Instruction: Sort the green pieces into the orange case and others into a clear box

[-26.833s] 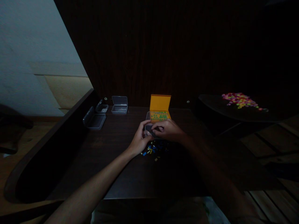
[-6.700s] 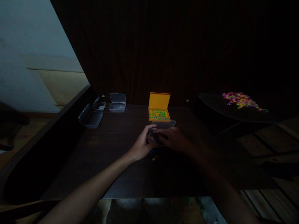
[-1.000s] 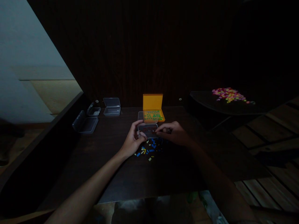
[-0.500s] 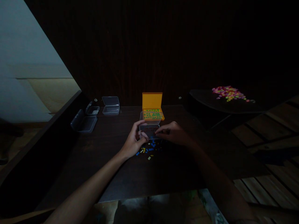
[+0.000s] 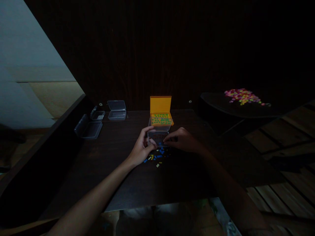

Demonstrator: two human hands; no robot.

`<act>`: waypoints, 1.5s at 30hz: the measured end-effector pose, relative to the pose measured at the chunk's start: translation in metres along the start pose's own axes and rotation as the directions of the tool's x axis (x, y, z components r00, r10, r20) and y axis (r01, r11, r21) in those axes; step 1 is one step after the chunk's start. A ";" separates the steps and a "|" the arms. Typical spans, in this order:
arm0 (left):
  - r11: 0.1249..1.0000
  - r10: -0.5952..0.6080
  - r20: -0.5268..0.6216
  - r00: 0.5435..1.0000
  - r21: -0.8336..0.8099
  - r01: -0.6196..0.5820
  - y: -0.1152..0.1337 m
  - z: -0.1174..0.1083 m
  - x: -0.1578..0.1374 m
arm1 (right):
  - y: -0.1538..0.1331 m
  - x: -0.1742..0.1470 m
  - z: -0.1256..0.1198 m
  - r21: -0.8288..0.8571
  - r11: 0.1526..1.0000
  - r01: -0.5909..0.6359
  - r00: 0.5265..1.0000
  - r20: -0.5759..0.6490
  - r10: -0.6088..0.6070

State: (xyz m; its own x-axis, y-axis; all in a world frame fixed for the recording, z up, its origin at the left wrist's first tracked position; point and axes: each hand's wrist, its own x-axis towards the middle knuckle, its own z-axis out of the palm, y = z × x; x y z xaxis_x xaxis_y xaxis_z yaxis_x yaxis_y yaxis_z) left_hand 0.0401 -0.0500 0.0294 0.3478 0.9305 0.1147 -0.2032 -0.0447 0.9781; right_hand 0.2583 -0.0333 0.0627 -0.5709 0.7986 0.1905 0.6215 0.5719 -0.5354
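My left hand (image 5: 144,146) grips the left side of a clear plastic box (image 5: 158,135) whose lid stands open toward the back. Over the box's right side is my right hand (image 5: 180,140), its thumb and forefinger pinched together at the front right inside corner. Whatever those fingertips hold, if anything, is too small and dark to make out. Just in front of the box lies a scatter of small blue and yellow toy bricks (image 5: 159,156). Behind it an orange-yellow case (image 5: 160,104) stands open, with rows of green pieces inside.
Open clear plastic boxes (image 5: 117,114) stand at the table's back left, with more clear boxes (image 5: 92,130) beside the left side panel (image 5: 44,154). On a dark curved shelf (image 5: 211,101) to the right lies a heap of pink and yellow pieces (image 5: 243,96).
Both hands stay almost where they were at the clear box. The right fingertips remain pinched at its right corner; the view has shifted very slightly.
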 end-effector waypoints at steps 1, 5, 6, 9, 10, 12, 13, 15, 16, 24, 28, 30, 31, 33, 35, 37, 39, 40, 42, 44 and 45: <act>1.000 0.002 0.000 1.000 -0.001 -0.002 0.000 0.000 0.000 | 0.000 0.000 0.000 0.004 1.000 -0.003 1.000 -0.001 0.003; 1.000 0.010 -0.005 1.000 0.011 -0.010 0.000 -0.001 0.000 | -0.001 0.000 -0.001 0.034 0.999 -0.011 1.000 0.002 0.011; 1.000 0.011 -0.004 1.000 0.013 -0.011 0.000 -0.001 0.000 | 0.000 0.000 -0.001 0.038 0.999 -0.013 1.000 0.005 0.012; 1.000 0.012 0.002 1.000 0.012 -0.012 -0.001 -0.002 0.001 | 0.000 -0.001 -0.001 0.028 0.999 -0.024 1.000 -0.004 0.024; 1.000 0.012 0.001 1.000 0.009 -0.012 -0.001 -0.002 0.001 | 0.001 -0.001 0.000 0.025 0.999 -0.028 1.000 -0.008 0.028; 1.000 0.007 -0.003 1.000 0.004 -0.007 -0.001 -0.002 0.001 | 0.000 -0.001 0.001 0.024 0.999 -0.032 0.999 -0.013 0.032; 1.000 0.005 -0.004 1.000 0.002 -0.005 -0.001 -0.002 0.001 | 0.000 -0.001 0.001 0.025 0.999 -0.031 0.999 -0.013 0.032; 1.000 0.004 -0.006 1.000 0.001 -0.004 -0.001 -0.002 0.001 | 0.000 -0.001 0.001 0.022 0.999 -0.027 0.999 -0.019 0.028; 1.000 0.008 -0.005 1.000 0.000 -0.008 0.000 -0.002 0.001 | 0.000 -0.001 0.000 0.020 1.000 -0.023 0.999 -0.027 0.024; 0.999 0.049 -0.013 0.999 0.006 -0.049 0.003 -0.006 0.002 | 0.002 -0.008 -0.011 0.042 0.999 -0.001 0.997 -0.077 0.004; 0.999 0.051 -0.029 0.998 -0.003 -0.051 0.004 -0.006 0.002 | -0.003 -0.011 -0.009 -0.001 1.000 0.024 0.997 -0.069 -0.024; 0.999 0.048 -0.034 0.998 -0.006 -0.048 0.004 -0.006 0.002 | -0.005 -0.011 -0.007 -0.024 1.000 0.016 0.998 -0.055 -0.017; 0.999 0.046 -0.035 0.998 -0.006 -0.047 0.005 -0.006 0.002 | -0.006 -0.011 -0.005 -0.030 1.000 0.009 0.999 -0.045 -0.010; 0.999 0.045 -0.035 0.998 -0.001 -0.045 0.006 -0.006 0.002 | -0.008 -0.010 -0.003 -0.030 1.000 0.001 0.999 -0.033 -0.002; 0.999 0.047 -0.036 0.998 0.005 -0.047 0.006 -0.006 0.002 | -0.009 -0.010 -0.003 -0.012 1.000 0.015 0.999 -0.050 -0.015; 0.999 0.046 -0.041 0.998 0.010 -0.046 0.006 -0.008 0.003 | -0.010 -0.011 -0.005 0.020 0.999 0.037 0.994 -0.102 -0.035; 0.999 0.050 -0.055 0.997 0.015 -0.049 0.005 -0.009 0.004 | -0.011 -0.012 -0.008 0.069 0.996 0.054 0.987 -0.153 -0.043; 0.998 0.053 -0.064 0.997 0.019 -0.052 0.005 -0.010 0.005 | -0.012 -0.013 -0.009 0.095 0.994 0.058 0.985 -0.169 -0.042; 0.998 0.063 -0.082 0.995 0.028 -0.060 0.004 -0.013 0.007 | -0.014 -0.014 -0.007 0.149 0.986 0.073 0.989 -0.140 -0.052; 0.997 0.068 -0.103 0.992 0.032 -0.065 0.004 -0.016 0.009 | -0.017 -0.013 -0.001 0.196 0.976 0.091 0.996 -0.033 -0.087; 0.997 0.068 -0.113 0.991 0.030 -0.065 0.003 -0.018 0.010 | -0.018 -0.013 0.004 0.211 0.972 0.099 0.993 0.038 -0.110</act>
State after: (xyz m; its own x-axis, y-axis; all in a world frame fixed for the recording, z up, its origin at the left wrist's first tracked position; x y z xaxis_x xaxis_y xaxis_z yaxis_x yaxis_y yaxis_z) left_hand 0.0266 -0.0348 0.0308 0.2271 0.9605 0.1608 -0.1976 -0.1162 0.9734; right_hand 0.2521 -0.0544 0.0664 -0.6558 0.7232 0.2165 0.4345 0.5960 -0.6752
